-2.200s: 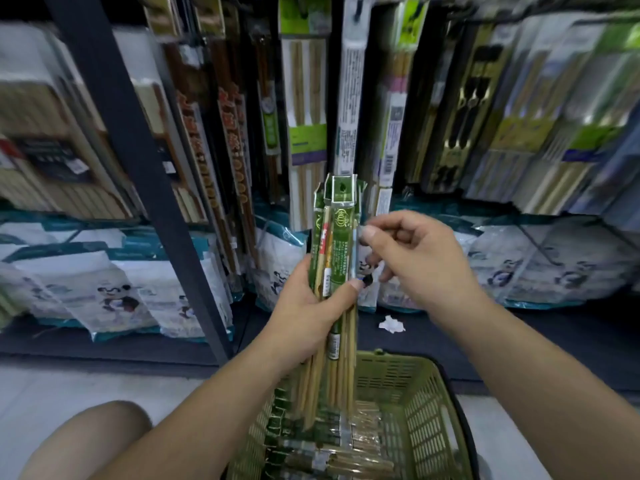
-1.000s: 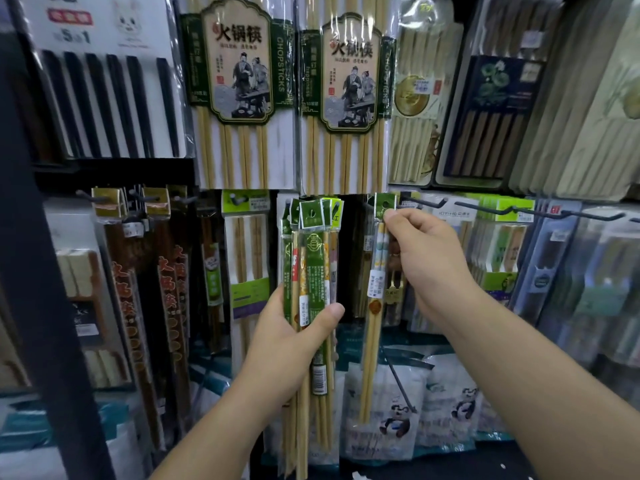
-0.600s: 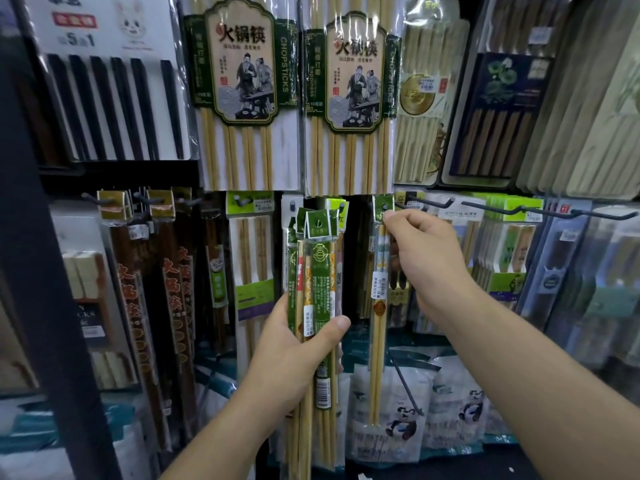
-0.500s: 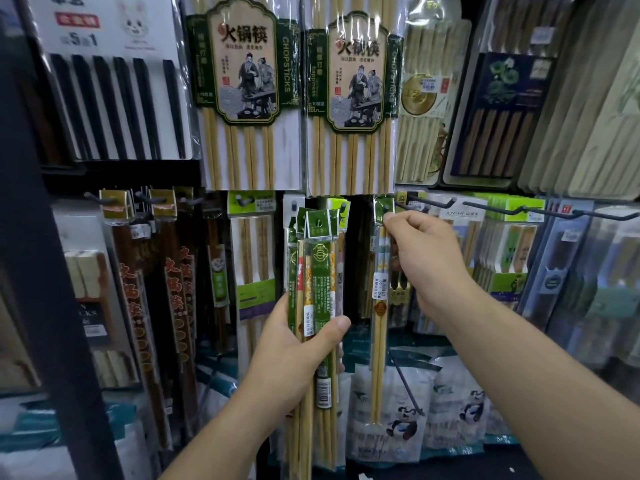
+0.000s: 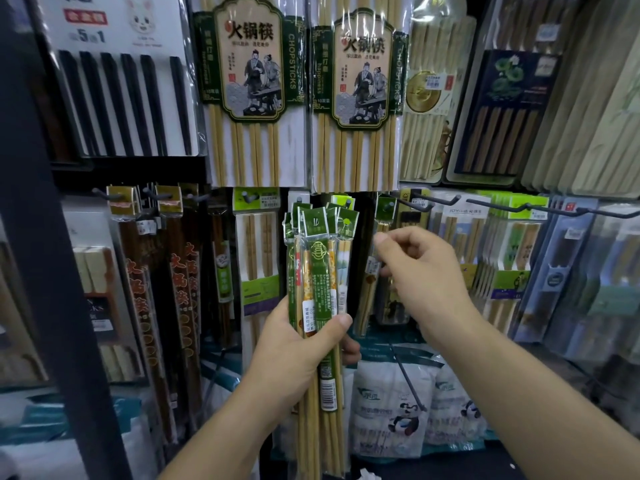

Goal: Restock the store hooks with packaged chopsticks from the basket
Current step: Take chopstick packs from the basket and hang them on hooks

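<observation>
My left hand (image 5: 298, 351) grips a bundle of several green-labelled chopstick packs (image 5: 318, 258), held upright in front of the shelf. One single pack (image 5: 385, 206) hangs by its green header on a hook just right of the bundle; its sticks (image 5: 365, 306) hang down behind my right hand. My right hand (image 5: 426, 271) hovers at the pack's middle with fingers loosely curled and nothing in them. The basket is out of view.
Black hooks (image 5: 436, 200) stick out to the right with other packs behind them. Large hot-pot chopstick packs (image 5: 249, 81) hang above. A dark shelf post (image 5: 45, 237) stands at the left. Panda-print bags (image 5: 391, 393) and a low hook (image 5: 408, 382) lie below.
My right hand carried one pack up from the bundle, slid its header onto the hook, then let go and dropped down to mid-pack height. The left hand kept hold of the bundle.
</observation>
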